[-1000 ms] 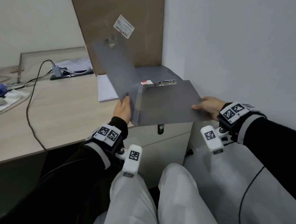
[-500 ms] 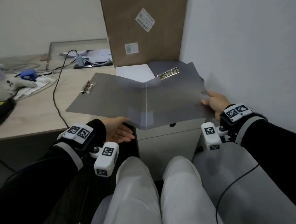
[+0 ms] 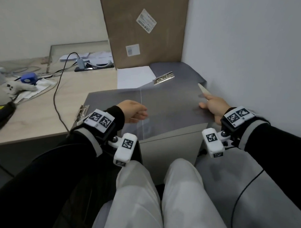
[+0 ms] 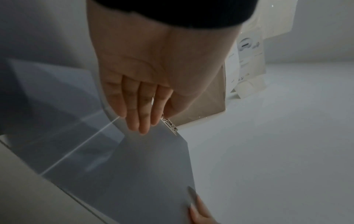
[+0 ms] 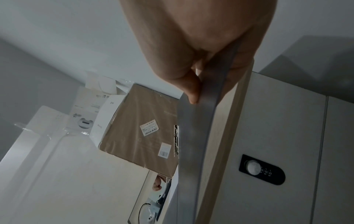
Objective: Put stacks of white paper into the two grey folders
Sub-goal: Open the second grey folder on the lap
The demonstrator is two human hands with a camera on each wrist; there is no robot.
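Now the grey folder [image 3: 169,104] lies opened flat on desk [image 3: 89,87] & cabinet; R hand [image 3: 213,107] pinches its right edge, L hand [image 3: 132,110] hovers relaxed, prob. not touching. White paper [image 3: 134,77] sits behind.

Left hand [image 3: 132,110] at frame centre, fingers straight and together, palm down, holding nothing. Right hand [image 3: 213,105] at right, thumb and fingers pinching folder edge [image 5: 220,91]. Both forearms extended forward.

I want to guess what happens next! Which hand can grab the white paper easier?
Probably the left hand: it is open, holding nothing, and nearer the white paper. The right hand grips the open grey folder's edge.
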